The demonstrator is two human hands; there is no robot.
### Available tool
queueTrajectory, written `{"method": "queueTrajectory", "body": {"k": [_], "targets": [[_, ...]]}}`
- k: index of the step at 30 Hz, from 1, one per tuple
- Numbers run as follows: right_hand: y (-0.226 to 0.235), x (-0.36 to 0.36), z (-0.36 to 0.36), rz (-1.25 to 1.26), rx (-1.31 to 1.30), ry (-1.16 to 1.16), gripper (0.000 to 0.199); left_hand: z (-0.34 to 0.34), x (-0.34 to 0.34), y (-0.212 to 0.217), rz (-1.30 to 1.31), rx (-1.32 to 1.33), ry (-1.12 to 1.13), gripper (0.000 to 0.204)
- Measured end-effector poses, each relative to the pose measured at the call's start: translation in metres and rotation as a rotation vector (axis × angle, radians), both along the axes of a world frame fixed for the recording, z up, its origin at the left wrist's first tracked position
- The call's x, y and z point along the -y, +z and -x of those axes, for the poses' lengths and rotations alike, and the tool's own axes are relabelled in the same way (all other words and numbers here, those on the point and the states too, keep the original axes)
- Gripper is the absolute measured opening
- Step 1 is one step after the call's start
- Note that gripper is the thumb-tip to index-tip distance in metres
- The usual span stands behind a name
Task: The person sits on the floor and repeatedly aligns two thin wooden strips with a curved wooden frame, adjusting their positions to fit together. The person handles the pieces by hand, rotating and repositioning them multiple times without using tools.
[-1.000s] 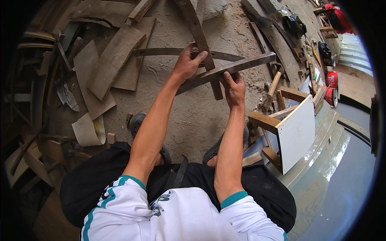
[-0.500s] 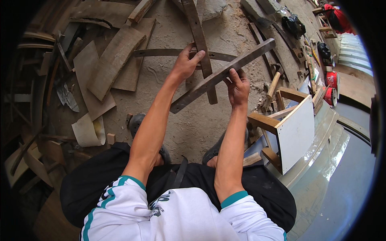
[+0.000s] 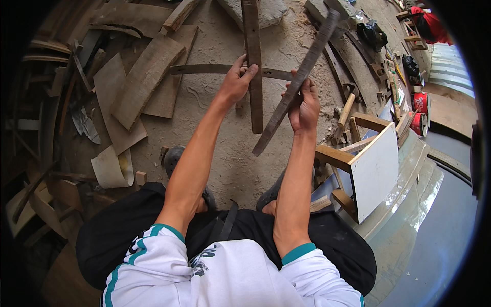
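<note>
My left hand (image 3: 238, 81) is closed on the edge of a long dark wooden slat (image 3: 253, 46), which stands nearly upright in the view, pointing away from me. In my right hand (image 3: 304, 110) a second wooden slat (image 3: 312, 56) is gripped around its middle; it slants from lower left to upper right. The two slats are apart at their near ends. Behind them a curved wooden strip (image 3: 199, 68) runs crosswise, partly hidden by my hands and the slats. What supports it cannot be made out.
Wooden boards (image 3: 148, 77) and offcuts pile up on the left. To the right are a hammer (image 3: 348, 105), a small stool (image 3: 376, 171) on its side, red cans (image 3: 420, 112) and a glass sheet (image 3: 409, 220). A stone block (image 3: 271, 13) lies at the far side.
The right slat has turned steeper, its far end swinging away and its near end shifting right. The left slat has straightened upright. The slats no longer cross; my left hand barely moved.
</note>
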State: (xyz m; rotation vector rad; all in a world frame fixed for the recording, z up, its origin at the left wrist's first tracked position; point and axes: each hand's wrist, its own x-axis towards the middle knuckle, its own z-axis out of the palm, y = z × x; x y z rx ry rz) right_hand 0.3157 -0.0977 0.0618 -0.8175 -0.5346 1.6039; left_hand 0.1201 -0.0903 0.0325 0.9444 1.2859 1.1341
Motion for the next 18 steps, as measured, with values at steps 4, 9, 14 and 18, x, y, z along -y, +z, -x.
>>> {"method": "queueTrajectory", "body": {"k": [4,9,14,18], "targets": [[0.009,-0.005,0.007,-0.004,0.099,0.093,0.030,-0.004,0.001,0.008,0.069,0.252,-0.001,0.054],[0.030,-0.009,0.017,-0.091,0.294,0.332,0.068,-0.002,-0.002,0.009,0.045,0.304,-0.008,0.052],[0.036,-0.014,0.024,-0.127,0.466,0.460,0.067,0.004,-0.004,0.005,0.029,0.462,-0.076,0.077],[0.030,-0.017,0.026,-0.167,0.602,0.485,0.064,0.010,-0.002,0.003,0.068,0.468,-0.147,0.103]]}}
